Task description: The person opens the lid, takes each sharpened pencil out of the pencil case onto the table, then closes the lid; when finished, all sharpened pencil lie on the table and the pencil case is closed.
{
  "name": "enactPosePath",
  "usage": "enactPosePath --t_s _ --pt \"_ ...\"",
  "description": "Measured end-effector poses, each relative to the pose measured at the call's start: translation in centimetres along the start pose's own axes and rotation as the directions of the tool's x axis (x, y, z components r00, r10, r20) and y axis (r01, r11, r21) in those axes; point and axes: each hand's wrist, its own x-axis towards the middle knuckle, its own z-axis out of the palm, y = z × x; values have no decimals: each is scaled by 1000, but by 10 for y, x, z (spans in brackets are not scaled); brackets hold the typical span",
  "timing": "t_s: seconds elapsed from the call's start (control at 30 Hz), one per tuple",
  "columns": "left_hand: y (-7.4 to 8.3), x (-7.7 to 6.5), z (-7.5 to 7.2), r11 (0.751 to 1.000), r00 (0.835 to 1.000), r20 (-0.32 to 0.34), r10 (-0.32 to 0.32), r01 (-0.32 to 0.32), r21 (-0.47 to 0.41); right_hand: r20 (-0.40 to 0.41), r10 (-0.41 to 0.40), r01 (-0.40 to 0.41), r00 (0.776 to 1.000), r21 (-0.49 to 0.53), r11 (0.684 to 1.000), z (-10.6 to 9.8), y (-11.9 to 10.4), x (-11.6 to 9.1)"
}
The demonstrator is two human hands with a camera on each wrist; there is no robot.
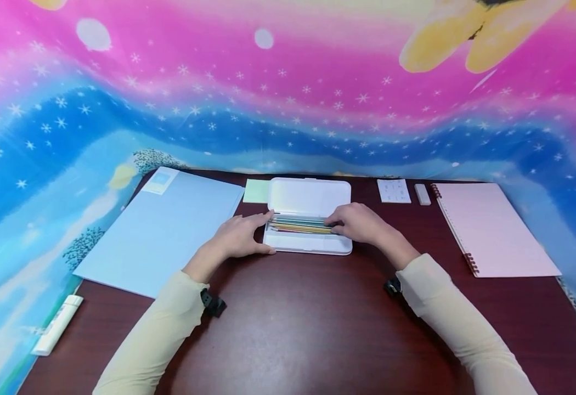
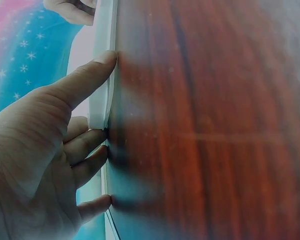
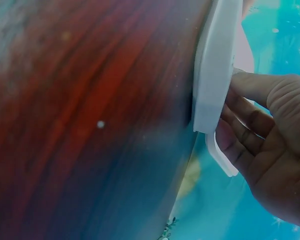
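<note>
A white pencil case (image 1: 309, 195) lies on the table with its lid folded back. Several colored pencils (image 1: 301, 225) lie lengthwise in its tray. My left hand (image 1: 236, 237) touches the left end, its thumb along the front corner and its other fingers spread at the side. In the left wrist view, the thumb (image 2: 85, 80) meets the case's front edge. At the tray's right end my right hand (image 1: 359, 222) pinches the pencils' ends with thumb and fingers. The right wrist view shows that hand (image 3: 270, 135) behind the case wall (image 3: 215, 75), which hides the pencils.
Left of the case lies a light-blue folder (image 1: 169, 230), with a long white object (image 1: 58, 325) nearer the front. Green paper (image 1: 255, 191) sits beside the lid. To the right are a printed white slip (image 1: 394, 191), an eraser (image 1: 422, 195) and a pink spiral notebook (image 1: 497, 230).
</note>
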Motion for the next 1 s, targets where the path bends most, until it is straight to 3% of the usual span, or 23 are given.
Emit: enactPosePath --t_s 0.63,1.0 --pt "-1 2 -1 1000 1000 6 5 -5 -8 -25 -51 49 998 -91 995 -1 5 1" --pt "-2 0 1 1000 1000 0 1 -1 -13 -163 -39 64 986 150 987 -21 33 -17"
